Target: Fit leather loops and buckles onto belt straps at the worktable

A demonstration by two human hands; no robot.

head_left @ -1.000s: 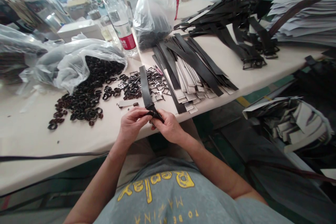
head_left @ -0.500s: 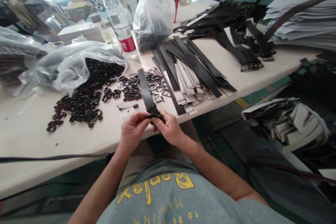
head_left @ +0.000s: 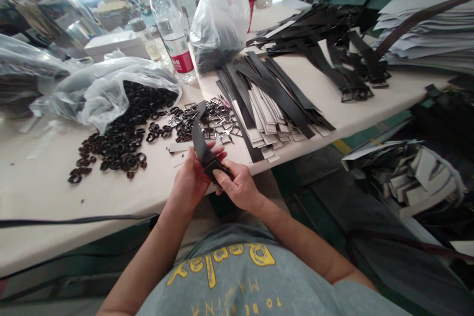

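A black belt strap [head_left: 202, 142] rises from between my hands at the table's front edge, its upper end curling over a pile of metal buckles [head_left: 218, 117]. My right hand [head_left: 240, 186] pinches its folded lower end, thumb on top; small dark parts there are mostly covered by the fingers. Around the strap from the left and behind goes my left hand [head_left: 189, 180], its fingertips showing past the far side. Left of the buckles lies a heap of dark keeper loops [head_left: 122, 150], spilling from a clear plastic bag [head_left: 99, 94].
More black straps [head_left: 274, 94] with pale undersides lie stacked right of the buckles. Behind stand a water bottle [head_left: 174, 42] and a tied plastic bag [head_left: 218, 15]. Finished-looking straps with buckles [head_left: 348, 79] and a pile of pale sheets [head_left: 418, 29] are farther right. A sack of scraps [head_left: 411, 177] stands beside the table.
My left hand has gone from pinching the strap's folded end to cupping the strap from behind, fingers opened out. The strap has tilted and its upper part now bends.
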